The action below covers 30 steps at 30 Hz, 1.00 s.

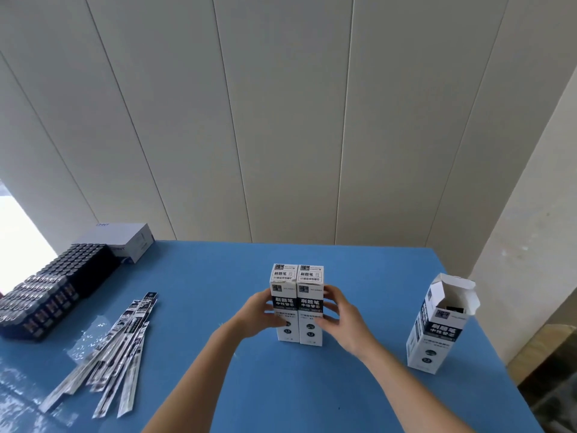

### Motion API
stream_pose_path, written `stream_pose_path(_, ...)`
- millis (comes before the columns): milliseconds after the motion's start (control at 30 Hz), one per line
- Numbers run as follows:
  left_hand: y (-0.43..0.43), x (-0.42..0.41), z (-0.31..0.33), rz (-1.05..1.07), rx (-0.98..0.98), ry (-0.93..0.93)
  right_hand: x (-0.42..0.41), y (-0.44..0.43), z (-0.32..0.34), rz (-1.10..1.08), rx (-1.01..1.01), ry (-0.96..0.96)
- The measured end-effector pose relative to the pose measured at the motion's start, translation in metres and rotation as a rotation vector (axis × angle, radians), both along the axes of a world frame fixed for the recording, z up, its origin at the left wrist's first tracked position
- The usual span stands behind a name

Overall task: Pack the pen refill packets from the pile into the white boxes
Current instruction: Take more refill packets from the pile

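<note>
Two closed white boxes (283, 276) stand upright, touching; left hand (260, 310) and right hand (340, 317) grip their sides.

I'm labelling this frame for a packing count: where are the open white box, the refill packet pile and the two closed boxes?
open white box (437, 334): head view, printed front face.
refill packet pile (114, 345): head view, middle of the fanned packets.
two closed boxes (307, 303): head view, black front label.

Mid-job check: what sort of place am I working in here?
Likely a small packing station: a plain blue table against a white panelled wall, a loose pile of pen refill packets, two closed white cardboard boxes between left hand and right hand, and one open-topped white box.
</note>
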State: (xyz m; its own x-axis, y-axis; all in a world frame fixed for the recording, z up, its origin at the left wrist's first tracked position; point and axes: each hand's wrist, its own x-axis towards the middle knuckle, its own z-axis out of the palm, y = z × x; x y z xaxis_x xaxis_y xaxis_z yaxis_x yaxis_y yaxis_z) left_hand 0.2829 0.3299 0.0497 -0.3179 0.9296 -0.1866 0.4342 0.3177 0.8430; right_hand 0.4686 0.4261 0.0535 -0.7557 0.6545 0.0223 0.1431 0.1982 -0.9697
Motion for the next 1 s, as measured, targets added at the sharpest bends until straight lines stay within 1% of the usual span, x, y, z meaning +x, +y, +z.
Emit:
stream_pose_path(100, -0.005, 0.006, 0.001, 0.032, -0.050, 0.010, 0.003, -0.003, -0.012, 0.007, 0.075, -0.097)
stream_pose_path(167, -0.016, 0.009, 0.004, 0.046, -0.106, 0.077, 0.007, -0.006, -0.023, -0.029, 0.067, -0.147)
stream_pose_path(233, -0.035, 0.013, 0.005, 0.123, -0.126, 0.244, 0.014, -0.014, -0.034, -0.115, 0.002, -0.145)
stream_pose_path(300, -0.064, 0.023, 0.005, 0.236, -0.088, 0.431, 0.023, -0.025, -0.044, -0.208, -0.045, -0.132)
stream_pose_path(367, -0.093, 0.035, 0.002, 0.333, -0.054, 0.525, 0.032, -0.042, -0.053, -0.270, -0.079, -0.146)
stream_pose_path(433, -0.119, 0.042, -0.003, 0.412, -0.024, 0.551, 0.040, -0.059, -0.056, -0.268, -0.086, -0.163)
stream_pose_path(533, -0.152, 0.047, -0.011, 0.525, 0.010, 0.566, 0.043, -0.082, -0.054, -0.180, -0.034, -0.203)
stream_pose_path(600, -0.174, 0.045, -0.016, 0.557, 0.019, 0.582, 0.037, -0.099, -0.050, -0.127, 0.009, -0.224)
stream_pose_path(767, -0.234, 0.022, -0.019, 0.601, 0.021, 0.606, 0.002, -0.152, -0.036, -0.038, 0.099, -0.255)
stream_pose_path(1000, -0.335, -0.026, -0.020, 0.562, -0.030, 0.622, -0.053, -0.249, -0.031, -0.033, 0.141, -0.264)
